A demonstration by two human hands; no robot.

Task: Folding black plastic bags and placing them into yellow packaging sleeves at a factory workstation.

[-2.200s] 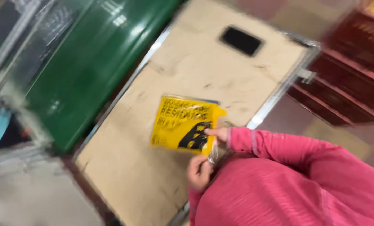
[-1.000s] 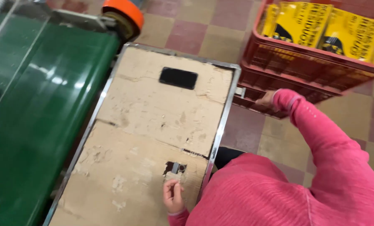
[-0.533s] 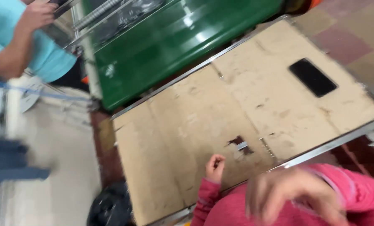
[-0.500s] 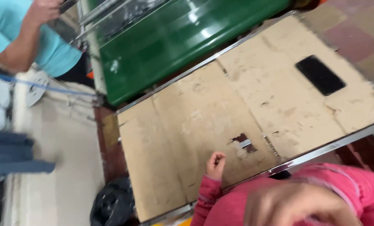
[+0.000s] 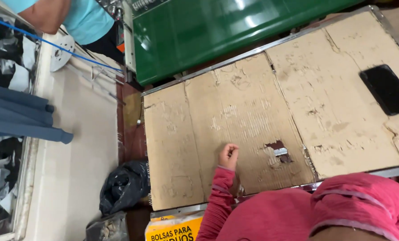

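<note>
- The right hand is out of sight; only its pink sleeve (image 5: 365,209) shows, cut off by the bottom edge.
- The left hand (image 5: 228,157) is curled, so whether its fingers hold anything cannot be told.
- The yellow package (image 5: 175,230) is cut by the bottom edge.
- The black phone (image 5: 388,89) runs off the right edge.
- Another person in a turquoise shirt (image 5: 81,20) is cropped at the top.

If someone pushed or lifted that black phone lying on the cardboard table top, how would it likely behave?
The black phone lies flat, so it probably slides rather than rolls or tips. The worn cardboard looks rough, so it may drag a little. It looks thin, stiff and smooth, likely slippery to lift by its edges.
</note>
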